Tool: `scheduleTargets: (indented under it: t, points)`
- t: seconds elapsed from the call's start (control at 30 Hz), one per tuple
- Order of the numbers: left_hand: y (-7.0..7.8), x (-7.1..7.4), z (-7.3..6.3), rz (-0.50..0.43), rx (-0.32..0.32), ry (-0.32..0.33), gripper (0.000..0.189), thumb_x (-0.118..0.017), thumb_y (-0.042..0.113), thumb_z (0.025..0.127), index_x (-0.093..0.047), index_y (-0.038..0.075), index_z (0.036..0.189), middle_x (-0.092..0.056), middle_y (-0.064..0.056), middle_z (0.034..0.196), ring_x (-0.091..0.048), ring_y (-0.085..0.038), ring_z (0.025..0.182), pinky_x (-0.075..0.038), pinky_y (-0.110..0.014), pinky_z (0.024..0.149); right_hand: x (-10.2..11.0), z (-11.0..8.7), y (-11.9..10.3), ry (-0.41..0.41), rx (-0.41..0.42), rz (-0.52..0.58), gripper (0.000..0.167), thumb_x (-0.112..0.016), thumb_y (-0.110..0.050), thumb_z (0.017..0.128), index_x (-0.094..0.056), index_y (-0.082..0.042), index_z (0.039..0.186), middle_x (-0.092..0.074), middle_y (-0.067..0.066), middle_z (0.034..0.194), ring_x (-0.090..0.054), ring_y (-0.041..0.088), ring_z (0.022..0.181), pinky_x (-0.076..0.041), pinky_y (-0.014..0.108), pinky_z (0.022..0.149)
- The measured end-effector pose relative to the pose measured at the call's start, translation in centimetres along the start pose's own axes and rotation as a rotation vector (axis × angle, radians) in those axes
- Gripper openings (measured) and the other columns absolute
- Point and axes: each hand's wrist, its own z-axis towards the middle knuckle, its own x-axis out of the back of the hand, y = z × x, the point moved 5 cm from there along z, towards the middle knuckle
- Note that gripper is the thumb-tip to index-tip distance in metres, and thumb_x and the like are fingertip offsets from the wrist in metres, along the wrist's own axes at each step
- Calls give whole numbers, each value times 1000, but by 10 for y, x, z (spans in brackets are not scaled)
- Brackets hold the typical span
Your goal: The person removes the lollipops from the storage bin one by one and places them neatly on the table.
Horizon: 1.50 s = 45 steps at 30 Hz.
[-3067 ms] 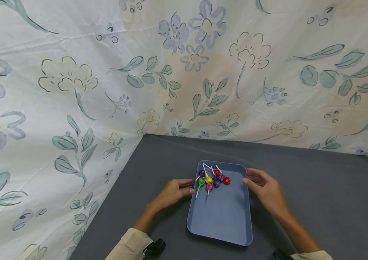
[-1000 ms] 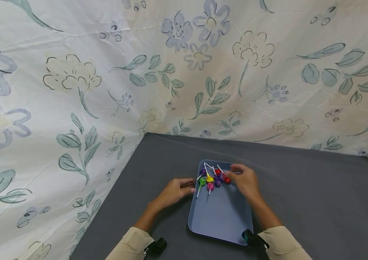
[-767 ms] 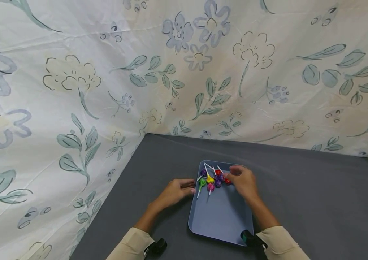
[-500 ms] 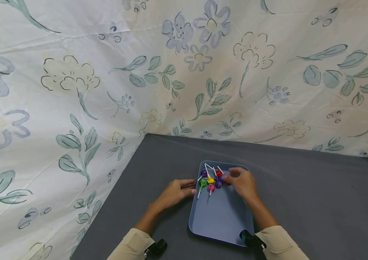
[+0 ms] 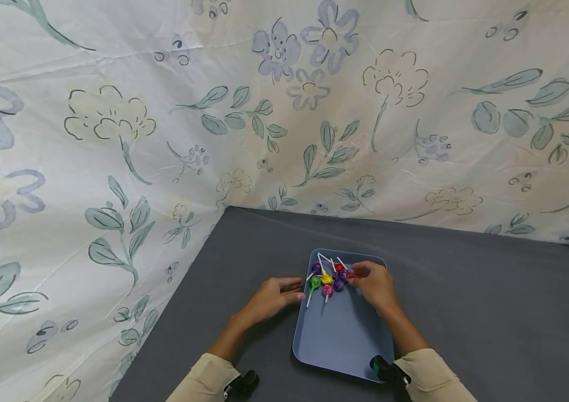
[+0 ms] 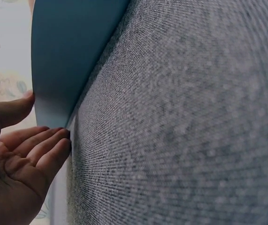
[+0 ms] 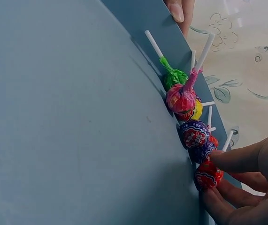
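A blue-grey tray (image 5: pixel 343 335) holds several wrapped lollipops near its far end, among them a green one (image 5: pixel 314 282), a yellow one (image 5: pixel 326 278) and a pink one (image 5: pixel 327 291). My right hand (image 5: pixel 377 285) reaches over the tray's right side. Its thumb and fingers pinch the red lollipop (image 7: pixel 208 176), the one nearest that hand; purple lollipops (image 7: pixel 194 133) lie right beside it. At the tray's left wall my left hand (image 5: pixel 271 297) is held with fingers extended. In the left wrist view its fingertips (image 6: pixel 64 133) are at the tray's outer side.
The tray stands on a dark grey cloth-covered table (image 5: pixel 475 312). Behind and to the left hangs a pale floral curtain (image 5: pixel 244 123). Black wrist straps with cameras show at both cuffs.
My right hand has moved left from the tray's right edge to the lollipops, and its fingers have closed on the red one. My left hand has stayed in place.
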Motion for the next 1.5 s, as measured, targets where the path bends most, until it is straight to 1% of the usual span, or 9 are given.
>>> scheduleTargets:
  t: [0.23,0.53,0.7,0.87,0.97,1.03,1.13,1.33,1.5]
  points:
    - [1,0,1,-11,1,4,53,-73,22,103,-59,-5,146,-62,-21,149,-64,-33,135,-54,-45,109,-2,2,1,-23,16,-29,33,-77,4,87,-75,5,120,-76,23,114,-70,36,105,-57,50,87]
    - [-1,0,1,-4,3,7,53,-72,22,103,-59,-5,146,-62,-21,148,-64,-32,134,-55,-43,108,-4,2,2,-17,11,-23,30,-77,2,90,-75,3,120,-76,20,109,-69,33,100,-53,34,75]
    - [-1,0,1,-5,2,7,53,-73,22,103,-60,-6,146,-62,-21,148,-64,-32,134,-55,-43,108,-4,0,-3,-20,3,-11,29,-74,-4,94,-75,1,122,-75,21,114,-67,32,99,-48,31,70]
    - [0,0,1,-8,-1,4,53,-73,22,103,-59,-6,146,-62,-21,148,-64,-32,134,-55,-42,108,-4,-3,-7,-37,-12,45,30,-73,-4,97,-72,3,126,-71,25,119,-73,28,85,-60,31,68]
    - [1,1,0,-14,1,6,53,-73,22,103,-59,-6,146,-62,-21,148,-64,-32,134,-55,-41,107,-2,-4,-8,-41,-20,74,34,-75,-5,97,-70,4,130,-69,27,122,-74,28,77,-61,31,64]
    - [1,1,0,-18,1,7,53,-73,21,103,-59,-6,146,-62,-21,148,-64,-32,134,-56,-41,107,2,-5,-9,-36,-22,82,37,-76,-6,96,-69,4,131,-69,27,123,-73,28,79,-59,29,65]
    - [0,0,-1,-19,-2,6,53,-73,21,102,-60,-6,146,-62,-21,148,-64,-32,134,-56,-41,107,7,-6,-8,-27,-31,84,41,-78,-9,95,-68,4,133,-70,26,124,-71,31,90,-56,29,69]
    - [-2,0,-1,-10,3,4,53,-73,22,103,-59,-5,146,-62,-21,148,-64,-31,134,-56,-42,107,17,-10,-8,-32,-21,62,38,-78,-15,97,-72,4,129,-72,23,122,-66,34,107,-53,34,79]
    - [-2,1,0,-17,1,7,53,-74,21,102,-60,-5,145,-63,-21,147,-65,-32,133,-56,-41,106,24,-14,-9,-31,-4,61,34,-76,-19,99,-75,-1,128,-72,22,127,-71,32,92,-51,32,71]
